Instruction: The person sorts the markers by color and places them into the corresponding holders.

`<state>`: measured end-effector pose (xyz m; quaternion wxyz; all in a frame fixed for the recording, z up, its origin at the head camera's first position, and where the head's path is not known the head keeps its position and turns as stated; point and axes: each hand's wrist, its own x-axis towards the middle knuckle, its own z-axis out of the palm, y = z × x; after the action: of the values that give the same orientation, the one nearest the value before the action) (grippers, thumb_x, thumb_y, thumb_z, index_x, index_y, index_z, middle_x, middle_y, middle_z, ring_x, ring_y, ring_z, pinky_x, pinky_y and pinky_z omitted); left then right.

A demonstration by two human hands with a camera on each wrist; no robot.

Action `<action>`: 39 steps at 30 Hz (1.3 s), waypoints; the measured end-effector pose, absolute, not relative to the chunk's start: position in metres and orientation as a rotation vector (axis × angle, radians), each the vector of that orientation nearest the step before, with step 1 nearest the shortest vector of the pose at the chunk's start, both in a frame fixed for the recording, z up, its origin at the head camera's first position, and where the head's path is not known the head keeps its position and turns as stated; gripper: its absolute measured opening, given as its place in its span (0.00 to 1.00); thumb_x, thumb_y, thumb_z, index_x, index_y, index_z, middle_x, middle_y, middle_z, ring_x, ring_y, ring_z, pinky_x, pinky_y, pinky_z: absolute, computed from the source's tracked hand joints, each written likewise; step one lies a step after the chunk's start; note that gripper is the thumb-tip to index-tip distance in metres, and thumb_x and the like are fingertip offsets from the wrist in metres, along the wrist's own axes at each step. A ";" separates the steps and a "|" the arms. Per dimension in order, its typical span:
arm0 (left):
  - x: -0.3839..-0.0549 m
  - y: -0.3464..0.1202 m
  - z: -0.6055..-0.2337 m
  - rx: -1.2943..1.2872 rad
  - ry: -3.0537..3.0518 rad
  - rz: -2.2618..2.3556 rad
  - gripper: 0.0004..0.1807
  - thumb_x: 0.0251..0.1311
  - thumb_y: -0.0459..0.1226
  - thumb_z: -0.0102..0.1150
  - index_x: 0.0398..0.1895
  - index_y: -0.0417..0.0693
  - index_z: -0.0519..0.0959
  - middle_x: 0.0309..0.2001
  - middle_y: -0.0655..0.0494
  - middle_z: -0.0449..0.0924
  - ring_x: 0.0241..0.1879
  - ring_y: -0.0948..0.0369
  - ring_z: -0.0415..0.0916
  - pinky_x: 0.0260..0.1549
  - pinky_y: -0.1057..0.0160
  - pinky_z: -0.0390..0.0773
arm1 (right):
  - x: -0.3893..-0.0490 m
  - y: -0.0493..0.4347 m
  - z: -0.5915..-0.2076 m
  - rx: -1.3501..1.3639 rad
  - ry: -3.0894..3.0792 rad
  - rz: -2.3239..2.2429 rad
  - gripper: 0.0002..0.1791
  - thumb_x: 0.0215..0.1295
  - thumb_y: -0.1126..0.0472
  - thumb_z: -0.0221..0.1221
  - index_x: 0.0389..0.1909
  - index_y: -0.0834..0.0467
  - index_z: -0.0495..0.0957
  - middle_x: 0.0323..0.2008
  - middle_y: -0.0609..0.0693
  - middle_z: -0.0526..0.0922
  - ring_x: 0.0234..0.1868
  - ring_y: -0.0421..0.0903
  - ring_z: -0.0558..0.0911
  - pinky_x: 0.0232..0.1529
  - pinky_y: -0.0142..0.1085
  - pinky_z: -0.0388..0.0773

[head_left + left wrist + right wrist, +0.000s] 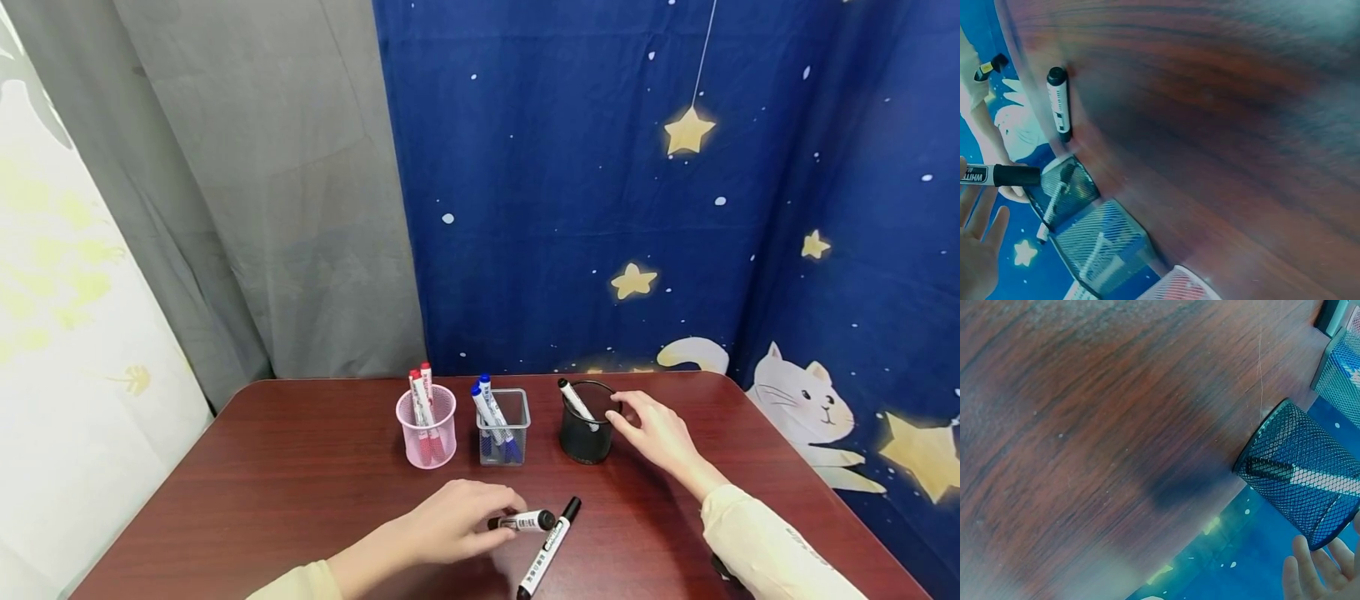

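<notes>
My left hand (468,521) pinches a black-capped whiteboard marker (521,522) above the table; the same marker (979,175) shows at the left edge of the left wrist view. Just beyond it, a second black marker (546,550) lies slantwise on the table. My right hand (656,429) holds the black mesh pen holder (585,442) by its rim, thumb on the near side and fingers round the far side. One black-capped marker (576,400) leans inside that holder. The right wrist view shows the fingertips (1300,547) at the rim.
A grey square mesh holder (517,450) with blue markers (487,404) stands left of the black one. Farther left is a pink round holder (442,450) with red markers (420,396). Curtains (562,208) hang behind the brown table (300,467).
</notes>
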<state>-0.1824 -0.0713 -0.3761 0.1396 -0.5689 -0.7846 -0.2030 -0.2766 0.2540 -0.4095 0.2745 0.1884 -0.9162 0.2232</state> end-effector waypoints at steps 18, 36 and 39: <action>-0.208 -0.036 -0.356 -1.620 -2.291 -0.952 0.10 0.52 0.37 0.59 0.38 0.51 0.72 0.32 0.67 0.77 0.36 0.79 0.69 0.39 0.76 0.67 | -0.277 0.253 -0.408 0.493 -2.470 0.607 0.19 0.56 0.48 0.57 0.46 0.54 0.75 0.39 0.46 0.77 0.31 0.42 0.77 0.27 0.41 0.71; -0.236 -0.005 -0.336 -1.344 -2.377 -1.370 0.10 0.52 0.33 0.60 0.37 0.44 0.73 0.30 0.57 0.79 0.32 0.69 0.75 0.35 0.69 0.73 | -0.277 0.254 -0.409 0.493 -2.465 0.619 0.19 0.56 0.48 0.57 0.46 0.54 0.75 0.38 0.46 0.77 0.30 0.42 0.78 0.27 0.41 0.71; -0.232 -0.001 -0.323 -1.311 -2.371 -1.452 0.09 0.51 0.29 0.59 0.36 0.39 0.72 0.31 0.51 0.78 0.32 0.63 0.76 0.35 0.67 0.74 | -0.278 0.254 -0.410 0.492 -2.459 0.620 0.19 0.56 0.49 0.58 0.45 0.54 0.75 0.37 0.46 0.77 0.30 0.42 0.78 0.26 0.40 0.71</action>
<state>-0.2321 -0.0014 -0.3234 0.0337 -0.4261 -0.7710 -0.4722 -0.2777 0.2540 -0.4102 0.2756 0.1832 -0.9151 0.2306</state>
